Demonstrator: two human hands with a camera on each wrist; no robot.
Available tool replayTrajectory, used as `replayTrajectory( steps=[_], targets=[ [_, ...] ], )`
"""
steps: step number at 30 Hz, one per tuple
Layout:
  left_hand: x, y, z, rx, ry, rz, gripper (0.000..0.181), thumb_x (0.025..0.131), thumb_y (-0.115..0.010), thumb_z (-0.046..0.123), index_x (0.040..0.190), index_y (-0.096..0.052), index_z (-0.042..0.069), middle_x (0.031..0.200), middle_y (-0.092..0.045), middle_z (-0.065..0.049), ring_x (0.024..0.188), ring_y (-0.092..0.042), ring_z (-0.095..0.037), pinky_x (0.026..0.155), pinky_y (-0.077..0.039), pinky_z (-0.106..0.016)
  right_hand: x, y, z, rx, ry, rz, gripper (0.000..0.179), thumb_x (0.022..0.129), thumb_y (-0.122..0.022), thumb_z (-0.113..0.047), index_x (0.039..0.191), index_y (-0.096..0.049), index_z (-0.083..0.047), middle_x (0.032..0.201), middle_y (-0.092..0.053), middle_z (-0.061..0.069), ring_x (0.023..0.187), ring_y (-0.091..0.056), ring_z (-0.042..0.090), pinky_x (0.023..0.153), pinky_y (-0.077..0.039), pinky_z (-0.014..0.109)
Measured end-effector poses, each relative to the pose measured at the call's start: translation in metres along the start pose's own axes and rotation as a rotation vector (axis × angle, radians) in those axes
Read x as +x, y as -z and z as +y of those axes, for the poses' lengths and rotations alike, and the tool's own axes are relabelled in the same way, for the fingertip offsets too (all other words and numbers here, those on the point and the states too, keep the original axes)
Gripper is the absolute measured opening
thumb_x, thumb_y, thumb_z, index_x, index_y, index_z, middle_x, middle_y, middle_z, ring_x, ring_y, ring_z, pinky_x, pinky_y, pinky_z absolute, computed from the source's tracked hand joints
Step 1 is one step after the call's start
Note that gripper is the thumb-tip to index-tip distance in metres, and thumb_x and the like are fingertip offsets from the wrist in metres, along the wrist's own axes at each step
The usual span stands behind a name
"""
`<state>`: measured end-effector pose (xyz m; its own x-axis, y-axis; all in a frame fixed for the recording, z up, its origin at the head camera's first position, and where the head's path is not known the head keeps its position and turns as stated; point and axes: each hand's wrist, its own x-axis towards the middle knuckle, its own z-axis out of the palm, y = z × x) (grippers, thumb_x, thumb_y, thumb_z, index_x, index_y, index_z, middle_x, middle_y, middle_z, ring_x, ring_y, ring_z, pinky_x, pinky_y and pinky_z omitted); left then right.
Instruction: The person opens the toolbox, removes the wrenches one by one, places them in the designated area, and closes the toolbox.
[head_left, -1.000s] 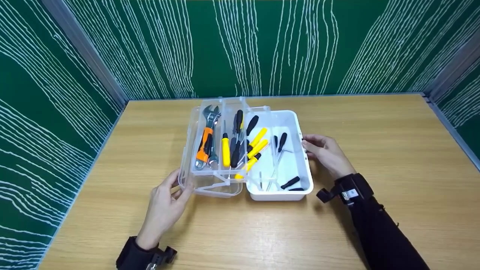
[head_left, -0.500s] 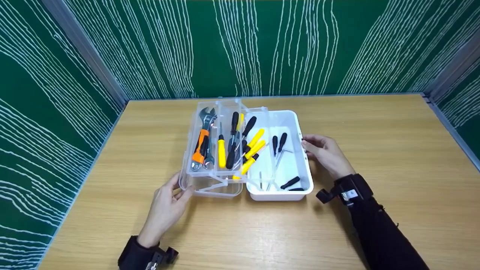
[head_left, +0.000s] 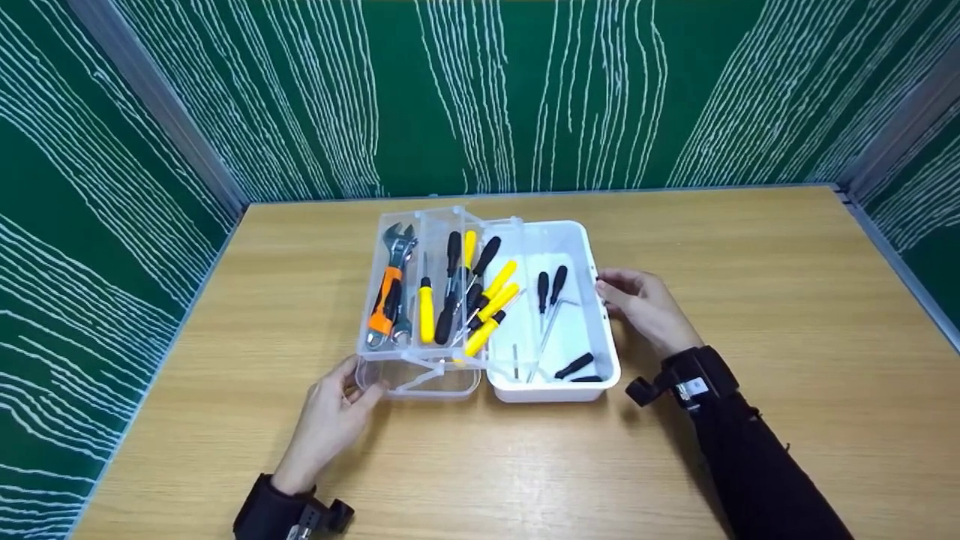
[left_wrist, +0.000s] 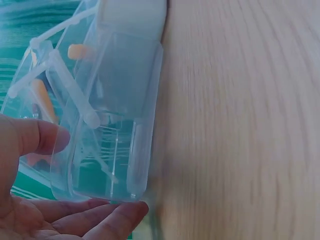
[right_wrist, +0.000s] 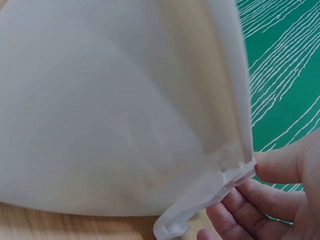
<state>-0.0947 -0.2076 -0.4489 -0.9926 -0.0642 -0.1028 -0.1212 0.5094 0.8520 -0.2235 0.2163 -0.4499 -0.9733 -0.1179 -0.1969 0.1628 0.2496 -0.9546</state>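
A white toolbox (head_left: pixel 551 393) stands on the table with its clear lid (head_left: pixel 450 395) swung out to the left. Over the lid hangs a clear two-part tray (head_left: pixel 365 322) on folding arms. In it lie an orange-handled adjustable wrench (head_left: pixel 388 294), another wrench, and several yellow and black screwdrivers (head_left: pixel 426 311). My left hand (head_left: pixel 326 424) grips the lid's near left corner; in the left wrist view, the thumb lies over the lid (left_wrist: pixel 125 75) and the fingers are beneath it. My right hand (head_left: pixel 651 311) pinches the box's right rim by a white latch (right_wrist: pixel 195 200).
Inside the box's white bottom lie black-handled tools (head_left: pixel 576 365) and a thin bent metal rod (head_left: pixel 546 334). A wooden table (head_left: pixel 772 300) surrounds the box. Green walls with white lines (head_left: pixel 607 97) close off the back and sides.
The tray has swung left and down over the lid with its tools, showing more of the box inside. Both hands keep their hold in nearly the same places.
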Motion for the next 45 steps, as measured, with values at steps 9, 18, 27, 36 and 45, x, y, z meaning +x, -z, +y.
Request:
replayTrajectory(
  steps=[9,18,27,36,45],
  targets=[
    [0.004,-0.002,0.002,0.007,0.013,-0.011,0.064,0.100,-0.071,0.014,0.156,-0.048,-0.005,0.149,-0.062,-0.029,0.133,-0.066,-0.038,0.108,-0.059,-0.042,0.000,0.004,0.000,-0.035,-0.008,0.010,0.053,0.111,-0.059,-0.029,0.155,-0.052,-0.001,0.153,-0.055,0.020,0.129,-0.058,0.021,0.098,-0.056,0.018],
    [0.015,-0.012,0.007,0.029,-0.015,-0.015,0.063,0.098,-0.070,0.012,0.155,-0.049,-0.005,0.141,-0.067,-0.027,0.128,-0.069,-0.037,0.110,-0.058,-0.046,0.006,0.016,0.002,0.006,0.022,0.018,0.056,0.112,-0.059,-0.029,0.156,-0.049,0.003,0.153,-0.055,0.021,0.117,-0.060,0.006,0.097,-0.055,0.015],
    [0.024,-0.020,0.009,0.026,-0.003,-0.028,0.066,0.098,-0.071,0.016,0.157,-0.048,-0.003,0.146,-0.065,-0.024,0.128,-0.068,-0.032,0.111,-0.057,-0.047,0.009,0.026,0.001,-0.026,-0.025,0.032,0.057,0.112,-0.058,-0.035,0.157,-0.050,-0.002,0.156,-0.054,0.016,0.129,-0.058,0.011,0.101,-0.053,0.013],
    [0.027,-0.024,0.009,0.008,-0.014,-0.022,0.070,0.098,-0.074,0.019,0.157,-0.046,-0.005,0.141,-0.067,-0.023,0.124,-0.068,-0.030,0.108,-0.059,-0.044,0.009,0.030,0.001,-0.052,-0.024,0.044,0.059,0.110,-0.060,-0.039,0.157,-0.051,-0.004,0.156,-0.053,0.016,0.126,-0.059,0.010,0.103,-0.054,0.015],
    [0.026,-0.024,0.005,0.005,-0.074,-0.022,0.061,0.100,-0.074,0.022,0.152,-0.055,-0.004,0.142,-0.068,-0.024,0.128,-0.068,-0.034,0.113,-0.056,-0.049,0.007,0.033,0.004,-0.050,0.009,0.025,0.061,0.110,-0.059,-0.041,0.157,-0.051,-0.002,0.156,-0.054,0.017,0.125,-0.060,0.007,0.100,-0.055,0.012]
  ],
)
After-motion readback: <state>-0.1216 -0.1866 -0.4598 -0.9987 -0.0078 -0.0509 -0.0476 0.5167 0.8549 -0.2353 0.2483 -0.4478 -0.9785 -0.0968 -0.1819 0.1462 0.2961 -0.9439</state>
